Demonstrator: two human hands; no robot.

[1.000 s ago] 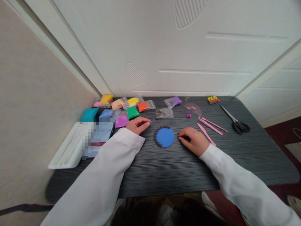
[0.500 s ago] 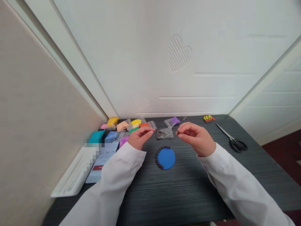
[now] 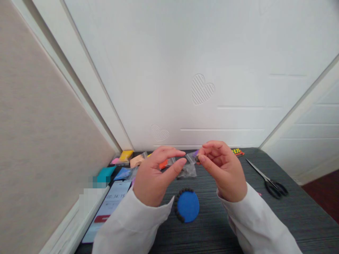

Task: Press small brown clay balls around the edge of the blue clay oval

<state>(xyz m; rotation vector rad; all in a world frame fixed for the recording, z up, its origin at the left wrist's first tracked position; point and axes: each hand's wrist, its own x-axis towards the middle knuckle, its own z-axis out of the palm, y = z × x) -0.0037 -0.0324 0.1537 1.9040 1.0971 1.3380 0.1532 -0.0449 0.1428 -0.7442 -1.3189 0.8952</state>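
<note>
Between the thumb and fingers of my right hand (image 3: 224, 171) is a small dark bit of modelling clay (image 3: 197, 158). My left hand (image 3: 157, 176) is raised across from it, thumb and fingers apart with nothing between them. Below both hands a flat blue clay disc (image 3: 188, 207) lies on the dark table. Small dark clay balls (image 3: 178, 204) line its left and upper edge. Behind the hands rests a clear plastic bag (image 3: 188, 170), with its contents partly hidden by my left hand.
Bags of coloured clay, among them yellow (image 3: 125, 155), peach (image 3: 137, 160) and blue (image 3: 123, 173), lie at the back left. A phone (image 3: 111, 203) lies beside a white tray (image 3: 76, 220). Black-handled scissors (image 3: 274, 187) are on the right. A white panelled wall (image 3: 159, 70) stands behind the table (image 3: 209, 233).
Both hands have come up higher and nearer the camera, and the view has tilted upward. My left thumb and fingers have spread apart. The dark clay bit stays in my right hand.
</note>
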